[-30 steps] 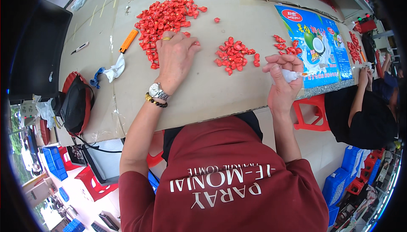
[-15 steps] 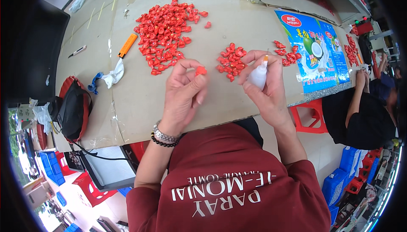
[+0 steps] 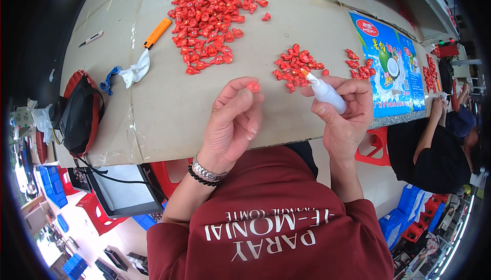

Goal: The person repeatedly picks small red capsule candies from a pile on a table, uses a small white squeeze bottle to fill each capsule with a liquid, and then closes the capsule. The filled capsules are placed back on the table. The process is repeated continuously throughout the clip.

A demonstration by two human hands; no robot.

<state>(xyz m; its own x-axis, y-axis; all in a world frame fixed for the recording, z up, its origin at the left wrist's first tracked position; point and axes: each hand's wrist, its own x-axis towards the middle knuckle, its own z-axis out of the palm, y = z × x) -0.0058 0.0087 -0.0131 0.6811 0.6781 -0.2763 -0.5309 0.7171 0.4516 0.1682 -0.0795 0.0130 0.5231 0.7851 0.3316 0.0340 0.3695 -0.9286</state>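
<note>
Between thumb and forefinger, my left hand (image 3: 232, 119) pinches a small red plastic piece (image 3: 253, 87); its other fingers curl below. My right hand (image 3: 348, 113) is wrapped round a white squeeze bottle (image 3: 329, 96) with an orange-brown tip. The bottle leans to the left, its tip pointing toward my left hand but apart from the red piece. Just beyond that tip lies a small heap of red pieces (image 3: 294, 65). A far larger heap of the same pieces (image 3: 204, 21) spreads over the table behind my left hand.
An orange cutter (image 3: 157, 33), a white cloth (image 3: 135, 70) and a black-and-red bag (image 3: 82, 113) lie on the table (image 3: 169, 111) at left. At right are a few more red pieces (image 3: 360, 65) beside a blue printed sheet (image 3: 391, 75). A person in black (image 3: 424, 147) sits further right.
The bottle has gone from nearly upright to leaning left, with its tip turned toward the left hand. The view has shifted slightly. The left hand still pinches the red piece.
</note>
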